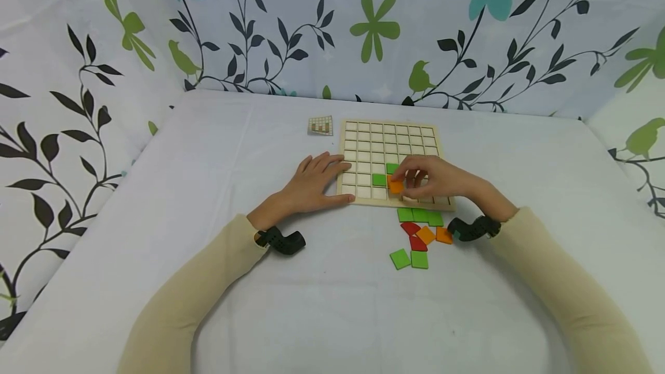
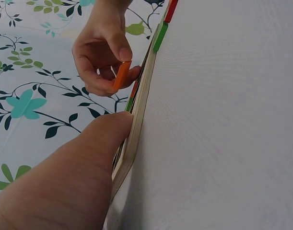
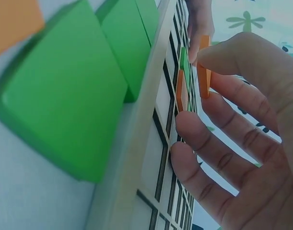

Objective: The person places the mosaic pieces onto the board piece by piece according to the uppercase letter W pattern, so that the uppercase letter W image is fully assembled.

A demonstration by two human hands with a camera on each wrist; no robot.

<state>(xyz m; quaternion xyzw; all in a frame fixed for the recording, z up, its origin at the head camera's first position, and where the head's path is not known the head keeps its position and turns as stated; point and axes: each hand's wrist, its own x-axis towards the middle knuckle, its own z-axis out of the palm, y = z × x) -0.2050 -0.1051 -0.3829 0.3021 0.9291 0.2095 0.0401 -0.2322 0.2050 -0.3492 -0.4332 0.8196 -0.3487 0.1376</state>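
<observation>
A pale wooden grid board (image 1: pixel 363 192) lies on the white table. My right hand (image 1: pixel 435 176) pinches an orange square tile (image 3: pixel 204 67) between thumb and fingertips, above the board; in the left wrist view the tile (image 2: pixel 122 76) is seen nearly edge-on. Beneath it, another orange tile (image 3: pixel 181 91) sits on the grid, beside a green tile (image 1: pixel 379 179). One more green tile (image 1: pixel 392 168) lies a row farther back. With fingers spread, my left hand (image 1: pixel 318 183) rests along the board's left edge, its thumb at the near corner.
Close to the board's near edge lie several green tiles (image 1: pixel 419 216). Nearer still are red curved pieces (image 1: pixel 418 243), orange squares (image 1: pixel 426 235) and two green squares (image 1: pixel 419 259). A small card with a grid picture (image 1: pixel 320 126) lies beyond my left hand.
</observation>
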